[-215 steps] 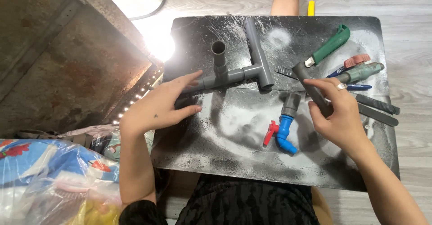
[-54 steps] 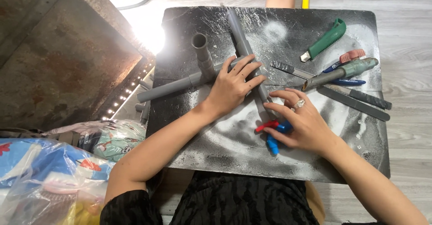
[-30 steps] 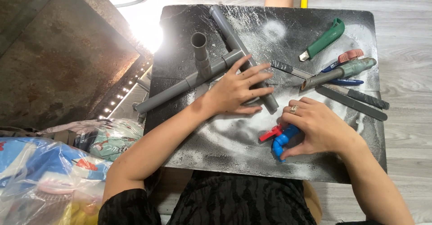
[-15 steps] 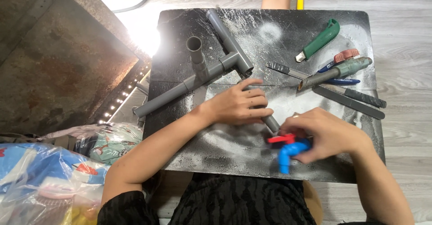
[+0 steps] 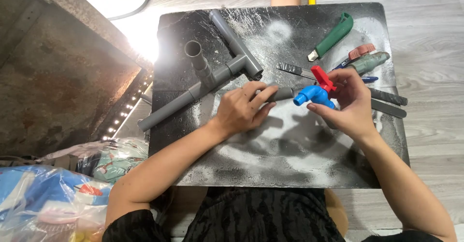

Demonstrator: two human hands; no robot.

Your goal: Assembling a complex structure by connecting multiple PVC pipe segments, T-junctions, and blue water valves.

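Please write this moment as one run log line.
left hand: holds grey pipe piece | right hand: holds blue tap | ends apart

Left hand (image 5: 241,110) curled, palm down; right hand (image 5: 345,102) raised, fingers pinched closed.

a single head-worn camera looks steeply down, from close above, onto the dark board (image 5: 299,164) over the lap.

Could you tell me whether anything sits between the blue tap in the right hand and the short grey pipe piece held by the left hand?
Nothing visible does: the blue tap faces the short grey pipe piece across a small open gap above the board.
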